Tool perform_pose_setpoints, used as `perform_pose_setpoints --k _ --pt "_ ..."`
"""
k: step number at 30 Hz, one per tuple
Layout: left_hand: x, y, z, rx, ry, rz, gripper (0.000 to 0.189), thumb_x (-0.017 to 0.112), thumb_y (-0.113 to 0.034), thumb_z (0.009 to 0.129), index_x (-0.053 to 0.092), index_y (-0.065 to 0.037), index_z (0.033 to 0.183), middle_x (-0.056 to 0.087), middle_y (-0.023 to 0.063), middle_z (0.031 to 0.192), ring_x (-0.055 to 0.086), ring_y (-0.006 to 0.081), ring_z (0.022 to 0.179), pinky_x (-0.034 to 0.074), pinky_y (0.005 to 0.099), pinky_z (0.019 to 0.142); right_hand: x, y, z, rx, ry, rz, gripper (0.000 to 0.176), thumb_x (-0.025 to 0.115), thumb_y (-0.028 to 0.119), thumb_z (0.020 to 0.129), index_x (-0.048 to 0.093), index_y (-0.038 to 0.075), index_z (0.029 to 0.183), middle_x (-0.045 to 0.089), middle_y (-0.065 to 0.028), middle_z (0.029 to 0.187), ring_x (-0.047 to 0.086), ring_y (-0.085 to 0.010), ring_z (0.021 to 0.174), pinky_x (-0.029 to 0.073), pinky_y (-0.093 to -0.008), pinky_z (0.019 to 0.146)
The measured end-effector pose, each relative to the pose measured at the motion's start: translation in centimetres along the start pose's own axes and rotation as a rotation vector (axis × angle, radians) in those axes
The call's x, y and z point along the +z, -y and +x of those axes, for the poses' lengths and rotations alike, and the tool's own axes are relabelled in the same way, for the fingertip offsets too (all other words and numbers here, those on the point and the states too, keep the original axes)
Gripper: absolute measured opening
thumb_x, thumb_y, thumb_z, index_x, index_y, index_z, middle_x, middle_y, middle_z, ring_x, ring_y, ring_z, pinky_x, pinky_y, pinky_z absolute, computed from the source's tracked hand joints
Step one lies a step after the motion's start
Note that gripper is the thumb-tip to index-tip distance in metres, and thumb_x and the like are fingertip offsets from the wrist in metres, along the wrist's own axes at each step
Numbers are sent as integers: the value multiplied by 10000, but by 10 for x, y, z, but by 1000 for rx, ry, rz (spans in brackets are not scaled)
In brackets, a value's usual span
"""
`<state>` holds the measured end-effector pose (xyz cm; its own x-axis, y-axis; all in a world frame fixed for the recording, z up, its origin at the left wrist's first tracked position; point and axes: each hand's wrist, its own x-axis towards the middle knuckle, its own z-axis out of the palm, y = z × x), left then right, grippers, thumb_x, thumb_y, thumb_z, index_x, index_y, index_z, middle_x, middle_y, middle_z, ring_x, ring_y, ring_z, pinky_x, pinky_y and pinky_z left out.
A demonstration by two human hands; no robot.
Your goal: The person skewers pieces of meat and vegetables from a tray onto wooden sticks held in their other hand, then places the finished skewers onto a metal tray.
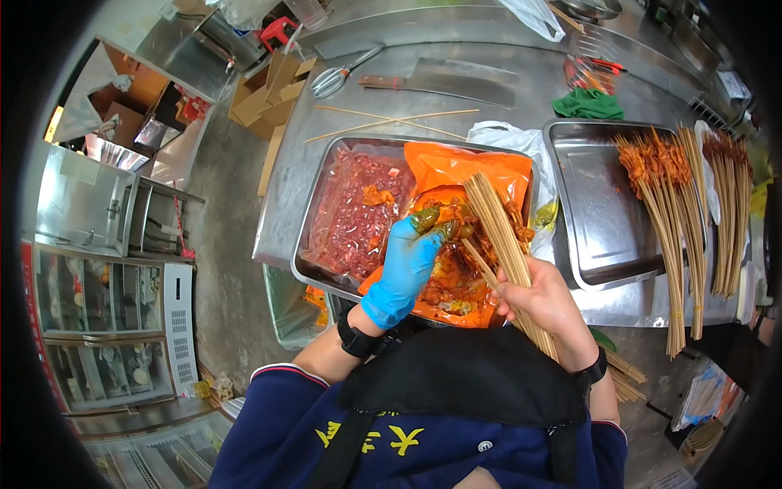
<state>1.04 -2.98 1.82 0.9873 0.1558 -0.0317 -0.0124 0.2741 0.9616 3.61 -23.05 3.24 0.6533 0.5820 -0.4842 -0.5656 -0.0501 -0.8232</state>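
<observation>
My left hand (415, 253), in a blue glove with sauce-smeared fingertips, is closed on a piece of marinated meat (450, 213) above an opened orange bag (468, 167). My bare right hand (542, 297) grips a thick bundle of bamboo skewers (501, 224). One skewer (479, 261) sticks out apart from the bundle, under my right thumb, with its tip close to my left fingers. Beneath both hands, reddish sauced meat (456, 285) lies in the orange bag. Beside it, a clear bag of raw minced-looking meat (358, 204) fills the left of the metal tray (300, 248).
A second metal tray (603, 220) stands at right, with loaded skewers (656, 167) across its edge and more skewers (727, 212) beyond. At the back lie a cleaver (456, 81), a whisk (330, 81), loose crossed skewers (395, 120) and a green cloth (588, 103). A lined bin (289, 306) is below left.
</observation>
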Motion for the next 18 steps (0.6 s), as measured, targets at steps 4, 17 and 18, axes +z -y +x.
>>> perform_pose_setpoints --k 4,17,18 --pt "2 3 -10 -139 132 -19 214 489 0 819 570 35 1015 602 65 952 554 119 869 451 246 767 2 2 2 -6 3 12 108 556 -16 749 504 -1 843 547 -48 681 554 -100 540 448 -219 450" --pt "-7 4 19 -30 -120 -223 257 486 -77 857 527 12 1096 584 68 1035 563 135 910 462 273 794 1 4 -1 25 19 -15 128 551 -11 758 494 -3 872 545 -47 684 550 -101 536 446 -223 454" --pt "-6 2 21 -70 -107 -270 262 481 -60 855 522 10 1105 583 62 1033 563 130 909 462 272 807 1 4 -1 24 19 -14 129 554 -11 757 495 -3 872 545 -49 684 551 -102 536 447 -224 453"
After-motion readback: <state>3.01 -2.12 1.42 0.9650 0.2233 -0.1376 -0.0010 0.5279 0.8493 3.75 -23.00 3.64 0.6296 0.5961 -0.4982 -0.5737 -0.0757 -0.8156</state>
